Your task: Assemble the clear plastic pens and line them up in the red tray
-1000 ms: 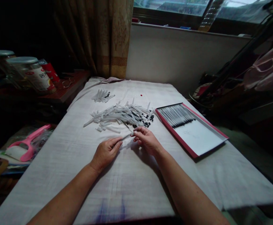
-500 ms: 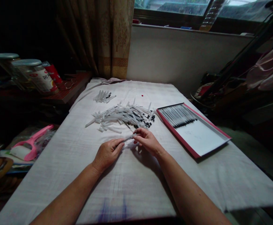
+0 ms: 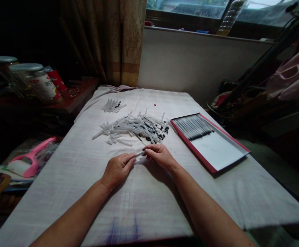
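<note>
Between my two hands is a thin pen [image 3: 139,154], tilted up toward the right. My left hand [image 3: 118,169] is closed round its lower left part. The fingers of my right hand [image 3: 161,156] pinch its right end, so that end is mostly hidden. Just beyond my hands lies a loose pile of clear pen barrels [image 3: 128,125], with dark refills among them. Small black pen parts [image 3: 162,136] are scattered at the pile's right edge. To the right, a shallow red-edged box lid [image 3: 213,164] holds a row of pens [image 3: 195,125] with black ends.
A smaller group of clear and black pen parts [image 3: 110,105] lies farther back on the white cloth [image 3: 139,209]. One small red piece [image 3: 154,105] is near the far edge. Jars [image 3: 37,82] stand on a side table at left, above a pink-handled item [image 3: 33,157].
My right fingers have closed more tightly round the pen's right end, and less of the pen shows between my hands. The view has shifted slightly. The pile and the lid look unchanged.
</note>
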Demonstrator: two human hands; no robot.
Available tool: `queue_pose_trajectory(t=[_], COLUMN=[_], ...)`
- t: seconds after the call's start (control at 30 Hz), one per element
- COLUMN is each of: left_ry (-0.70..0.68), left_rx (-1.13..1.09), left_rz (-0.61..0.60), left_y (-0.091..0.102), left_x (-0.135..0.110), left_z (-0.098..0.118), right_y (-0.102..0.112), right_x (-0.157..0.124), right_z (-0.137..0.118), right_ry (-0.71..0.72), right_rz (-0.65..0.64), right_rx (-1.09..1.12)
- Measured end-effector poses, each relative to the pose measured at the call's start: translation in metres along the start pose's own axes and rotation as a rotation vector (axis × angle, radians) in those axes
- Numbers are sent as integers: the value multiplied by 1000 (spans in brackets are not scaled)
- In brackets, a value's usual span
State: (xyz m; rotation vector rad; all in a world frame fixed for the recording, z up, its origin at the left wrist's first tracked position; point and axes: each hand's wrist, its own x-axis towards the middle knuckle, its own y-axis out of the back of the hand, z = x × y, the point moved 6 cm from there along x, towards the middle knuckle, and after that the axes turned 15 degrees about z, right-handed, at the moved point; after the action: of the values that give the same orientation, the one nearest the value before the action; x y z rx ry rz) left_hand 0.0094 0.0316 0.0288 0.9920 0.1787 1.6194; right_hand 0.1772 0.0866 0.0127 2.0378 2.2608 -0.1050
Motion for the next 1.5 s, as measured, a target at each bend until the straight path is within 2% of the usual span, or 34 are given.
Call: queue_pose_trajectory(t=[0.23, 0.5, 0.57, 0.73, 0.83, 0.97, 1.03, 1.1, 1.13, 1.2, 1.27, 1.33, 1.4, 1.5], left_ry=[-22, -2, 11, 59, 77, 88, 120, 188, 234, 326, 386, 423, 461, 489], left_rx=[29, -12, -22, -25, -46, -74, -81, -90, -105, -152, -182, -185, -183, -147], left_rz=[20, 71, 97, 181, 159, 133, 126, 115, 105, 99, 130, 181, 216, 215], left_y=[-1, -1, 0, 2, -1, -2, -1, -1, -1, -1, 3, 7, 11, 12], left_x=[-3, 1, 3, 6, 7, 8, 7, 5, 4, 4, 6, 11, 15, 18], left_z=[-2, 0, 0, -7, -8, -4, -5, -9, -13, -19, -25, -30, -34, -38], right_y=[-5, -7, 3, 30, 15, -22, -19, 8, 31, 90, 156, 215, 260, 300], right_x=[-1, 1, 6, 16, 10, -2, 0, 11, 19, 37, 55, 73, 85, 99], right_z=[5, -6, -11, -18, -12, -9, -19, -37, -49, -72, -89, -95, -95, -86], right_ry=[-47, 15, 40, 66, 22, 11, 71, 174, 244, 384, 450, 357, 241, 77], right_rz=[1, -5, 42, 249, 243, 105, 87, 143, 200, 368, 574, 720, 793, 763], right_rx=[-8, 23, 39, 195, 281, 206, 130, 15, -64, -260, -523, -878, -1199, -1445])
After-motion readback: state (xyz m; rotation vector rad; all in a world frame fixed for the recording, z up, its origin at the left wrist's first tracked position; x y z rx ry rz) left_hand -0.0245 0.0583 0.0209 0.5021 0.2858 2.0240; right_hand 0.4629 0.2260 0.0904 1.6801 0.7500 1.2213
